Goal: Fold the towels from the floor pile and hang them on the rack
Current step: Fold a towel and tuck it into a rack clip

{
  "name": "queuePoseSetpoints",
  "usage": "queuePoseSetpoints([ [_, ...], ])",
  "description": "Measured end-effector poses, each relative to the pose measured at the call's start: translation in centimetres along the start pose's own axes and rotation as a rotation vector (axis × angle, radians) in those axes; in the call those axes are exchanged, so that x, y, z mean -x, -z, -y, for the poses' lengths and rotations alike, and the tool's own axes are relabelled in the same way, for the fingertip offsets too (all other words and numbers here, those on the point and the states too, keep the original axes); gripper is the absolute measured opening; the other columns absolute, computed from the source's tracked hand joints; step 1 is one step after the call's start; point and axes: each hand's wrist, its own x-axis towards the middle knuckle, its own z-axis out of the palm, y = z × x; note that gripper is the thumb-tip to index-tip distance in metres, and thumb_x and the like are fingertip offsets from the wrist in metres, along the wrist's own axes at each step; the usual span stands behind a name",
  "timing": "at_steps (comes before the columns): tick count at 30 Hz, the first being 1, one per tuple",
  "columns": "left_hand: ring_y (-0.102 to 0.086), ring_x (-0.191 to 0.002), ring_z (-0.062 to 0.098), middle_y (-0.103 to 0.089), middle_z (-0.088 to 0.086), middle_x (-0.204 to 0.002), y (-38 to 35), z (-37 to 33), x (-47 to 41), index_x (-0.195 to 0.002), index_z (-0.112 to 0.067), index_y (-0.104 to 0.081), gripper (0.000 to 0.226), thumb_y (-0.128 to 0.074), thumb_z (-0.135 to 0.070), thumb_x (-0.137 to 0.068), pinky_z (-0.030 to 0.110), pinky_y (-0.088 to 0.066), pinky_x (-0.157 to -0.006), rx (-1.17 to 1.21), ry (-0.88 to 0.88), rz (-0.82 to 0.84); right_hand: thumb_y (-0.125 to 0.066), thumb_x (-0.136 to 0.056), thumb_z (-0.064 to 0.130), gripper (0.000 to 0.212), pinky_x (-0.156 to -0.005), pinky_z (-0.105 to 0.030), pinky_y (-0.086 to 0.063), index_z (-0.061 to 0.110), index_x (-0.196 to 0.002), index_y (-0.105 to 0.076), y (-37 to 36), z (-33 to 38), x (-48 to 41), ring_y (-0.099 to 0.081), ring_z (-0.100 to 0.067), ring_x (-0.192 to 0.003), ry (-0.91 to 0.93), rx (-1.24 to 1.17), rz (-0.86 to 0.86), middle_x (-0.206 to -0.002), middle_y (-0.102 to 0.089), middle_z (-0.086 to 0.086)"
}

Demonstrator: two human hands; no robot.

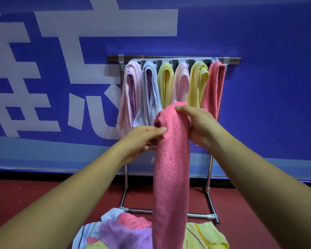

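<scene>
Head view looked forward and down at two bare arms reaching toward a metal towel rack (209,168) that stood on a red floor (34,198) against a blue wall banner (258,105) with large white characters. Both hands held one long pink towel (171,177), folded into a narrow strip and hanging straight down in front of the rack. The right hand (198,125) was closed over the towel's upper fold, thumb across the top and fingers wrapped behind — a firm grip at the strip's highest point. The left hand (144,137) pinched the towel's left edge a little lower, thumb pressed on the front face and fingers tucked behind. The towel's lower end dropped down to the floor pile (126,234) and out of view at the bottom of the frame.

Six folded towels already hung side by side from the rack's top bar — from left to right a pale pink and lilac towel (128,94), a light blue towel (150,90), a yellow towel (166,83), a pale pink towel (181,81), a second yellow towel (197,83) and a coral pink towel (214,88). The held towel covered the lower parts of the middle ones. On the floor near the rack's base lay a loose heap of purple, pink, pale blue, striped and yellow-green towels.
</scene>
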Motion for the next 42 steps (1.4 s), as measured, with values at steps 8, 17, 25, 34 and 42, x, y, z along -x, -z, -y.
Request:
queuePoseSetpoints([
  [8, -0.069, -0.09, 0.012, -0.075, 0.012, -0.105, -1.8, 0.2, -0.1, -0.11, -0.007, -0.072, 0.026, -0.075, -0.017, -0.086, 0.031, -0.056, -0.089, -0.194, -0.166, -0.065, -0.075, -0.086, 0.017, 0.031, -0.097, -0.049, -0.055, -0.002, -0.11, -0.071, 0.7, 0.6, -0.4, -0.069, -0.033, -0.103, 0.002, 0.069, -0.101, -0.106, -0.074, -0.018],
  [17, -0.069, -0.071, 0.014, -0.075, -0.001, -0.085, -2.6, -1.5, -1.4, -0.104, -0.019, -0.072, 0.016, -0.071, -0.018, -0.088, 0.027, -0.054, -0.065, 0.172, -0.094, -0.173, -0.054, -0.096, 0.049, 0.046, -0.083, -0.036, -0.048, 0.015, -0.07, -0.07, 1.8, 0.1, 1.0, -0.057, -0.018, -0.063, -0.199, -0.034, 0.154, -0.048, -0.053, 0.001],
  [25, -0.073, -0.083, 0.02, -0.076, 0.008, -0.096, -1.8, -1.9, -1.7, -0.114, -0.008, -0.068, 0.025, -0.069, -0.009, -0.089, 0.032, -0.058, -0.073, 0.223, -0.133, -0.25, -0.067, -0.089, 0.019, 0.008, -0.076, -0.034, -0.049, 0.013, -0.093, -0.066, 2.9, -1.3, 0.7, -0.063, -0.012, -0.059, -0.271, 0.039, 0.21, -0.072, -0.067, 0.0],
  [34, -0.058, -0.072, 0.019, -0.066, 0.008, -0.083, -0.9, -1.4, -1.0, -0.099, -0.004, -0.066, 0.013, -0.063, -0.015, -0.094, 0.026, -0.049, -0.067, 0.141, -0.015, -0.163, -0.067, -0.092, 0.008, 0.009, -0.071, -0.034, -0.048, 0.003, -0.099, -0.071, 2.1, -1.0, 0.4, -0.062, -0.017, -0.065, -0.029, -0.046, 0.042, -0.089, -0.069, -0.009],
  [42, -0.071, -0.096, 0.023, -0.073, 0.014, -0.112, -2.5, -1.0, -1.1, -0.124, -0.003, -0.063, 0.036, -0.064, 0.004, -0.089, 0.03, -0.06, -0.084, 0.415, -0.089, -0.127, -0.072, -0.091, 0.016, 0.015, -0.063, -0.027, -0.047, 0.009, -0.104, -0.074, 2.7, -0.3, 1.0, -0.064, -0.014, -0.064, 0.027, 0.043, -0.044, -0.086, -0.075, -0.003],
])
